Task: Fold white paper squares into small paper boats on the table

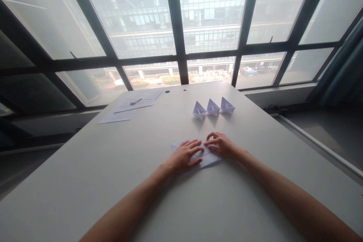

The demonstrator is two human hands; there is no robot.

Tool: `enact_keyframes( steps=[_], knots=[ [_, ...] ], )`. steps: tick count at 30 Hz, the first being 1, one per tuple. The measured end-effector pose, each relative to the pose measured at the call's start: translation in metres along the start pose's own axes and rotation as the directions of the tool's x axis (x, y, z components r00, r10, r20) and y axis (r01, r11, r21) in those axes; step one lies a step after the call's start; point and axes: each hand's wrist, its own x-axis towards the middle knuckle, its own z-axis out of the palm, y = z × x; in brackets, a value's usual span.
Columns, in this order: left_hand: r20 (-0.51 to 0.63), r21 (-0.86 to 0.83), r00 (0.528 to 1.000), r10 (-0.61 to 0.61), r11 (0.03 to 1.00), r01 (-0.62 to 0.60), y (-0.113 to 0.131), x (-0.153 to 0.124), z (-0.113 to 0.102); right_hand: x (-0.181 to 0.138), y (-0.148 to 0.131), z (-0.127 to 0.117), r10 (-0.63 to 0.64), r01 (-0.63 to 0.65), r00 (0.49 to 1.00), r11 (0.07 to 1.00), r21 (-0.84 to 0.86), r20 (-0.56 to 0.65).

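Note:
A partly folded sheet of white paper (211, 159) lies flat on the table in front of me, with crease lines across it. My left hand (185, 154) rests palm down over its left part, fingers spread and the thumb toward the near edge. At the right part of the sheet is my right hand (221, 145), its fingers bent and the fingertips drawn in at the paper's upper edge. Some of the sheet is hidden beneath both hands. Beyond them stand three folded paper boats, a left one (199, 111), a middle one (212, 108) and a right one (227, 106), in a row.
Loose paper sheets (119, 116) overlap on the far left of the white table (113, 181), with a small whitish item (135, 101) on top. Two dark round holes show near the far edge. Dark-framed windows rise behind; a curtain (337, 68) hangs at right.

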Motion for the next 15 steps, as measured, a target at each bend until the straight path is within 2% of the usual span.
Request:
enact_keyframes(
  steps=[12,15],
  knots=[
    [0.015,0.044,1.000,0.018,0.999,-0.018,-0.0039,0.0002,0.0030,0.0018,0.0016,0.0016,0.015,-0.015,1.000,0.999,0.037,-0.017],
    [0.021,0.049,1.000,0.014,0.999,-0.015,-0.0035,0.0002,0.0025,0.0039,0.0041,0.0019,0.066,-0.061,0.997,0.987,0.150,-0.029]
  ],
)
